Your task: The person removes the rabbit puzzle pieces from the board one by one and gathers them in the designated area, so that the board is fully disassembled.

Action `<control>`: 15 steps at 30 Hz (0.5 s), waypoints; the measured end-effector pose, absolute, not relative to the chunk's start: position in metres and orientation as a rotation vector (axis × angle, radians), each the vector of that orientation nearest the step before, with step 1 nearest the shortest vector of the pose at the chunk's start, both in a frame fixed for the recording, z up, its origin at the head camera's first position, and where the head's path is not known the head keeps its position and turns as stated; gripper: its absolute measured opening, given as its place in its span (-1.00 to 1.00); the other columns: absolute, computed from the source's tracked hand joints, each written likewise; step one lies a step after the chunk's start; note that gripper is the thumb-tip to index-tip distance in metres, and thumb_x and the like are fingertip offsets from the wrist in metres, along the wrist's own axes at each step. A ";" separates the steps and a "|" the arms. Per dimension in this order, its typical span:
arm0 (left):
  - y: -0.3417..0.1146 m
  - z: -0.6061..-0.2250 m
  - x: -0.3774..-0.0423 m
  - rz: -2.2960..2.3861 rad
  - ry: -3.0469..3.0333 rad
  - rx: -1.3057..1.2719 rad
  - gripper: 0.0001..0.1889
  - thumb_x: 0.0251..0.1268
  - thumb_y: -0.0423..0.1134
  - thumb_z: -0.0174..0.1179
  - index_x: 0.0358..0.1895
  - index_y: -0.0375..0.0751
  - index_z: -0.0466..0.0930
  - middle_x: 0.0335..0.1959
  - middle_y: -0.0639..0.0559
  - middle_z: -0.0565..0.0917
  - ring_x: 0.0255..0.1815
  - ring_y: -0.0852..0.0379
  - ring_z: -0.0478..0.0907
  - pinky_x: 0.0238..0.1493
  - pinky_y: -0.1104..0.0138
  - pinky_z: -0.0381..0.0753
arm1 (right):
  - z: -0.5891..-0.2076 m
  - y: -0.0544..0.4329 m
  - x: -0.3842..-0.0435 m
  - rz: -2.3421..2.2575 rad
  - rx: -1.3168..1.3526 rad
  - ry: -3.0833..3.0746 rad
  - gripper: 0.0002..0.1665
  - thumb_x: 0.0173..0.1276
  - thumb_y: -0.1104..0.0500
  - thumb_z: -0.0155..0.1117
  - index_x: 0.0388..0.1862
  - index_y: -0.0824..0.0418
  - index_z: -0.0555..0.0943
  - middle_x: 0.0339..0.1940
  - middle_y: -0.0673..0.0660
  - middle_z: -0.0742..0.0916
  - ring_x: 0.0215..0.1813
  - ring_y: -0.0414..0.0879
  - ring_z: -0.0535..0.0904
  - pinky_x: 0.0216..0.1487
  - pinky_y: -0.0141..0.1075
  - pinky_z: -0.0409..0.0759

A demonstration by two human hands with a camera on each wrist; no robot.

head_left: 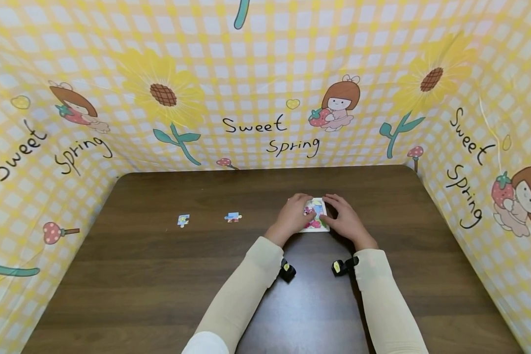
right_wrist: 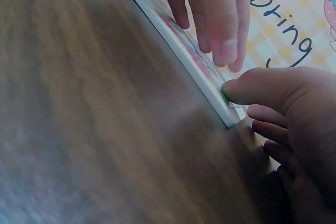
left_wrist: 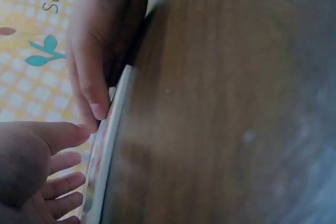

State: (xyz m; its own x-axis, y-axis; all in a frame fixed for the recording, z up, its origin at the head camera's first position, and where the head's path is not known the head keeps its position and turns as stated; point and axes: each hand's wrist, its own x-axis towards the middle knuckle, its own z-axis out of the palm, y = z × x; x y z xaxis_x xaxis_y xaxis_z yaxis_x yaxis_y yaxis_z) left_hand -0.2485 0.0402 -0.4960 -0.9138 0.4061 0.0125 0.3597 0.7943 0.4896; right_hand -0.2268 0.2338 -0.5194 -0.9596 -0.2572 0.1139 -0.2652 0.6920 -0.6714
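Both L hand (head_left: 293,215) and R hand (head_left: 345,221) flank the framed puzzle (head_left: 315,229), which lies flat on the bench (head_left: 159,285), R of ctr., toward the far side. Fingers relaxed, not clenched; thumbs directed inward at the picture, exact contact can't be told. Config. prob. steadies the frame from both sides. Adj. items: outer loose pc. (head_left: 183,220) and inner loose pc. (head_left: 233,217), both L of the frame, apart from each other. Obstruction: L hand hides the frame's L edge and sits betw. frame & pcs. Checked cloth (head_left: 256,88) bounds rear & sides.
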 end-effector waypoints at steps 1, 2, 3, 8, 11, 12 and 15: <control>0.041 -0.497 -0.249 0.750 2.890 0.624 -0.44 0.34 -0.01 0.21 0.35 -0.12 0.42 0.35 -0.09 0.39 0.34 -0.04 0.36 0.30 0.13 0.36 | -0.519 0.234 -0.227 1.141 0.455 -2.879 -0.27 0.35 0.05 0.31 0.43 0.27 0.35 0.46 0.25 0.33 0.49 0.23 0.10 0.37 0.18 0.15; 0.041 -0.498 -0.249 0.745 2.891 0.630 -0.44 0.34 -0.01 0.22 0.35 -0.12 0.43 0.35 -0.10 0.39 0.34 -0.05 0.36 0.30 0.12 0.36 | -0.519 0.234 -0.227 1.138 0.465 -2.878 -0.26 0.35 0.06 0.30 0.43 0.28 0.34 0.46 0.26 0.33 0.50 0.24 0.09 0.37 0.18 0.15; 0.042 -0.499 -0.250 0.737 2.896 0.636 -0.45 0.34 -0.01 0.22 0.34 -0.12 0.44 0.35 -0.10 0.40 0.33 -0.05 0.36 0.31 0.12 0.35 | -0.518 0.234 -0.227 1.132 0.472 -2.880 -0.26 0.35 0.07 0.30 0.43 0.28 0.33 0.46 0.26 0.32 0.50 0.24 0.08 0.37 0.18 0.15; 0.042 -0.503 -0.251 0.744 2.910 0.645 -0.51 0.31 -0.03 0.26 0.26 -0.11 0.52 0.34 -0.10 0.41 0.33 -0.06 0.36 0.34 0.12 0.30 | -0.517 0.234 -0.227 1.125 0.482 -2.886 -0.26 0.35 0.09 0.30 0.44 0.30 0.32 0.47 0.27 0.32 0.51 0.24 0.05 0.38 0.19 0.12; 0.042 -0.505 -0.250 0.757 2.914 0.647 -0.54 0.31 -0.03 0.26 0.22 -0.10 0.54 0.34 -0.10 0.41 0.33 -0.06 0.36 0.35 0.13 0.30 | -0.518 0.234 -0.227 1.121 0.473 -2.888 -0.26 0.35 0.08 0.30 0.44 0.29 0.32 0.47 0.26 0.32 0.52 0.24 0.04 0.38 0.19 0.11; 0.041 -0.506 -0.250 0.768 2.910 0.646 -0.55 0.31 -0.03 0.26 0.21 -0.10 0.55 0.34 -0.10 0.41 0.34 -0.06 0.36 0.34 0.13 0.31 | -0.518 0.234 -0.227 1.121 0.468 -2.890 -0.26 0.35 0.08 0.30 0.44 0.29 0.33 0.47 0.25 0.32 0.52 0.23 0.04 0.39 0.18 0.11; 0.039 -0.507 -0.250 0.806 2.903 0.645 -0.57 0.30 -0.05 0.27 0.19 -0.12 0.56 0.34 -0.10 0.41 0.33 -0.07 0.35 0.33 0.14 0.32 | -0.520 0.234 -0.228 1.100 0.477 -2.890 -0.26 0.35 0.07 0.29 0.44 0.28 0.32 0.47 0.25 0.31 0.51 0.23 0.04 0.38 0.19 0.12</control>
State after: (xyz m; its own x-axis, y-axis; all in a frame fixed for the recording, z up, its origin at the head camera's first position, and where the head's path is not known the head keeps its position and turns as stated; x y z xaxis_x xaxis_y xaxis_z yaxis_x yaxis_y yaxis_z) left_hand -0.2496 0.0395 -0.5071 -0.9107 0.4097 0.0525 0.3781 0.7758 0.5051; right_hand -0.2277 0.2338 -0.5201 -0.9534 -0.2773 0.1191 -0.2863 0.7062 -0.6475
